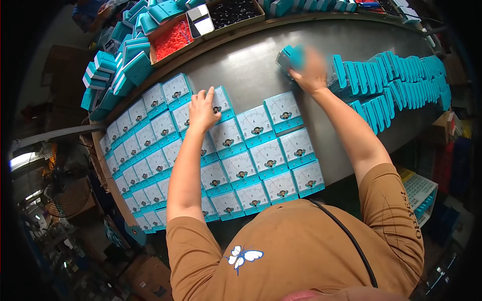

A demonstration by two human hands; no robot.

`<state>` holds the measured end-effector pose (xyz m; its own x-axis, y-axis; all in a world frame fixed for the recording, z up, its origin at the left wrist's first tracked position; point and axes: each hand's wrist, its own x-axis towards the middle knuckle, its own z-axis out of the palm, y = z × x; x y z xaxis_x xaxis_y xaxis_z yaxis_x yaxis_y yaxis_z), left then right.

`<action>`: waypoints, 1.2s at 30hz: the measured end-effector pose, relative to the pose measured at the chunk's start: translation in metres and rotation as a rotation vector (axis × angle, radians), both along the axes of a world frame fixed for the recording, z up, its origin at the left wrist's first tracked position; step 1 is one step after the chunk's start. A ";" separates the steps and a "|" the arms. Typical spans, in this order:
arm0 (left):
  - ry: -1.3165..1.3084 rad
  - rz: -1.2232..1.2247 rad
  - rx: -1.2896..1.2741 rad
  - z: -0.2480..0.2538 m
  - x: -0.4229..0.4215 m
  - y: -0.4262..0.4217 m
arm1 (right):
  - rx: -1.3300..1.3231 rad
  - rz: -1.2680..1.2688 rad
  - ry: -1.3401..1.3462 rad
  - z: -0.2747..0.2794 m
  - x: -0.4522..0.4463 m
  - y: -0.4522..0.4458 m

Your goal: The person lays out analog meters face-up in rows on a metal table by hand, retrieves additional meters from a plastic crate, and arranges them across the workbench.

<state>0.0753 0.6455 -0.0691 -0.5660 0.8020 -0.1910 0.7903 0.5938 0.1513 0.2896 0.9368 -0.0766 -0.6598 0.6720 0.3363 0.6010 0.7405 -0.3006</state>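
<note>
My left hand [203, 111] rests on the top row of the laid-out panel meters, its fingers spread over a meter [221, 103] with a teal edge and white dial. Further right, my right hand [310, 70] is at a small group of teal pieces [287, 58], fingers wrapped round them; motion blurs part of this hand. Several rows of white-faced meters [252, 122] lie side by side below and left of my left hand. To the right of my right hand, long rows of teal pieces [359, 76] stand on edge.
At the back left are piled teal cases [136, 67], a box of red parts [173, 39] and a tray of dark small parts [233, 14]. The metal table [241, 57] has a raised back edge. A white crate [424, 195] is at the lower right.
</note>
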 end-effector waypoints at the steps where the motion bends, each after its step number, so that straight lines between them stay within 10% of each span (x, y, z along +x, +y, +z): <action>1: 0.026 0.036 0.097 -0.010 0.010 -0.002 | -0.079 0.015 0.103 0.004 -0.014 -0.007; 4: 0.044 0.150 0.340 -0.050 0.040 -0.009 | -0.829 0.079 0.333 -0.004 -0.050 -0.037; 9: 0.122 0.236 0.447 -0.068 0.057 -0.007 | -1.328 0.009 0.274 -0.022 -0.075 -0.102; 15: 0.164 0.246 0.422 -0.068 0.060 -0.008 | -1.246 -0.160 0.501 -0.030 -0.038 -0.053; 23: 0.165 0.264 0.425 -0.067 0.062 -0.009 | -0.682 -0.160 -0.082 -0.018 -0.019 -0.056; 29: 0.154 0.245 0.405 -0.070 0.059 -0.006 | -1.565 0.992 0.855 0.200 0.049 -0.137; 33: 0.118 0.236 0.390 -0.075 0.057 -0.010 | -1.477 1.841 0.995 0.295 0.095 -0.198; 36: 0.070 0.241 0.386 -0.075 0.049 -0.010 | -1.470 1.863 0.875 0.334 0.115 -0.231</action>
<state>0.1248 0.6359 -0.1445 -0.7463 0.6506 0.1407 0.6524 0.6729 0.3488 0.4042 0.7059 0.2573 -0.5907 -0.1739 0.7880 -0.5324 -0.6498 -0.5425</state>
